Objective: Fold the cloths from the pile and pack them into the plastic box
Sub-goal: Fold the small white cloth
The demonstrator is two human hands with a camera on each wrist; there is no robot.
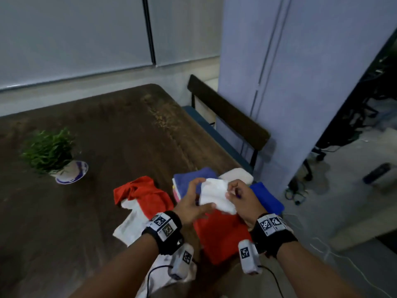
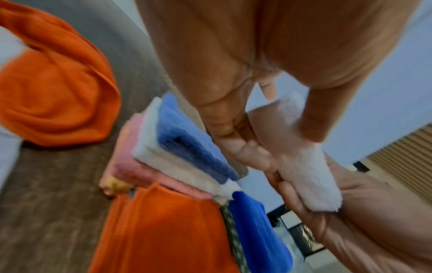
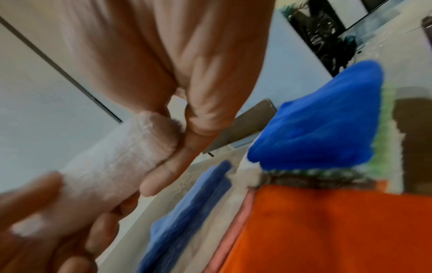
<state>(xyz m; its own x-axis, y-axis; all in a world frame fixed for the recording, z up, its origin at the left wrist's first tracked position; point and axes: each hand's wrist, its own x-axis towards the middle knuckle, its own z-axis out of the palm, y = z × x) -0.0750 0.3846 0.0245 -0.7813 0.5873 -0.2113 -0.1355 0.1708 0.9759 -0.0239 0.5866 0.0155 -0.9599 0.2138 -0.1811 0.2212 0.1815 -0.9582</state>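
Observation:
Both hands hold a small folded white cloth (image 1: 216,195) in the air above the table's near right corner. My left hand (image 1: 198,196) grips its left end between thumb and curled fingers. My right hand (image 1: 231,191) pinches its right end; the right wrist view shows the white cloth (image 3: 121,158) pressed between thumb and fingers. Below lie folded cloths: a pale blue one (image 1: 193,178) atop a pink and white stack, a cream one (image 1: 236,175), a bright blue one (image 1: 267,197) and an orange one (image 1: 221,235). To the left lies the pile, a crumpled orange cloth (image 1: 144,194) and a white cloth (image 1: 130,225). I cannot make out a plastic box.
A potted plant (image 1: 53,155) on a saucer stands at the left of the dark wooden table (image 1: 103,125). A dark chair (image 1: 229,119) stands along the table's right edge, with a grey partition (image 1: 300,82) behind it. Cables hang from my wrists.

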